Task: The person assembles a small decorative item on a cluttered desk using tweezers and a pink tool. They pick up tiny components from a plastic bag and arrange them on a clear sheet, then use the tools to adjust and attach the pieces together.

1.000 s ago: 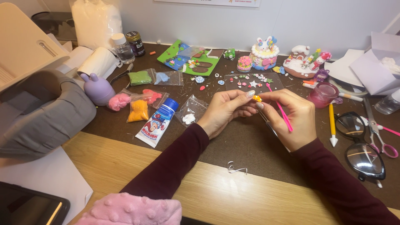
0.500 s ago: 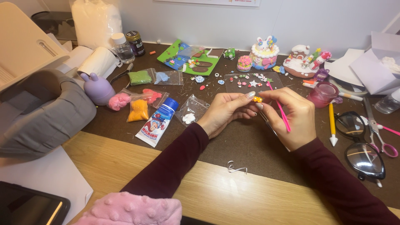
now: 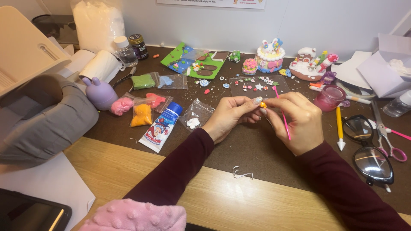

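Note:
My left hand (image 3: 231,115) pinches a tiny orange clay piece (image 3: 263,104) between thumb and fingertips over the dark brown mat (image 3: 257,149). My right hand (image 3: 297,122) meets it from the right and holds a thin pink modelling tool (image 3: 283,115), whose tip points up toward the clay piece. Both hands touch at the fingertips. Just behind them lies a clear sheet (image 3: 257,85) with several small clay flowers and stars on it.
A glue tube (image 3: 162,127) and small bags of coloured clay (image 3: 141,113) lie to the left. Clay cake models (image 3: 269,55) stand at the back. Glasses (image 3: 364,145), scissors (image 3: 387,137), a yellow tool (image 3: 339,128) and a pink cup (image 3: 329,97) are on the right. A purple figure (image 3: 99,92) stands left.

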